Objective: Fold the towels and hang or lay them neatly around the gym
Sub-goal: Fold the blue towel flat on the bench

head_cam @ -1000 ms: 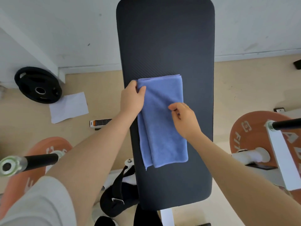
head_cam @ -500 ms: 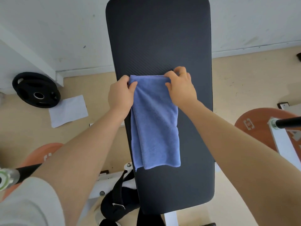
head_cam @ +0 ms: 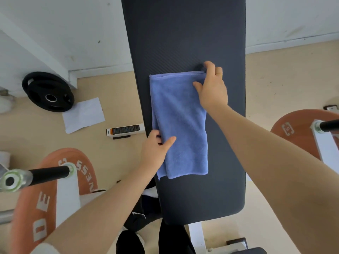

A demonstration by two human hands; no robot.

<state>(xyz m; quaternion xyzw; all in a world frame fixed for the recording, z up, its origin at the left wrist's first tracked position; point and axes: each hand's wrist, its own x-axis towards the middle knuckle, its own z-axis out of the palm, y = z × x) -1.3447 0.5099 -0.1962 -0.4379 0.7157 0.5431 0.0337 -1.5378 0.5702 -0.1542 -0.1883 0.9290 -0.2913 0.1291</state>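
A: Moved since the earlier frame: left hand [head_cam: 156, 149], down from the far left corner of the folded blue microfibre towel [head_cam: 180, 123] to its left edge near the near end. Right hand [head_cam: 212, 88] unchanged, at the far right corner.

B: Entry, towel location?

A: Flat on the dark padded bench, listed as counter [head_cam: 220, 162], left of centre. Long axis runs along the counter, away from the person. Near end shows layers slightly out of line at the left.

B: State of each grip?

A: Left grip: thumb on top of the cloth, fingers curled under the left edge, holding the towel. Right grip: thumb on the cloth, fingers bent over the far right corner, pinching it.

B: Relation governing the next move?

A: The hands sit on opposite corners of the long axis, right far, left near. Judged: a fold in half would carry the far end toward the near end, so the right hand is the one placed to lead, while the left steadies the near portion. Risk, judged: loose left-hand layers may slip further out of line.

B: Surroundings?

A: Black weight plate [head_cam: 48, 91] and white sheet of paper [head_cam: 83, 114] on the floor at left; orange plates on bars either side
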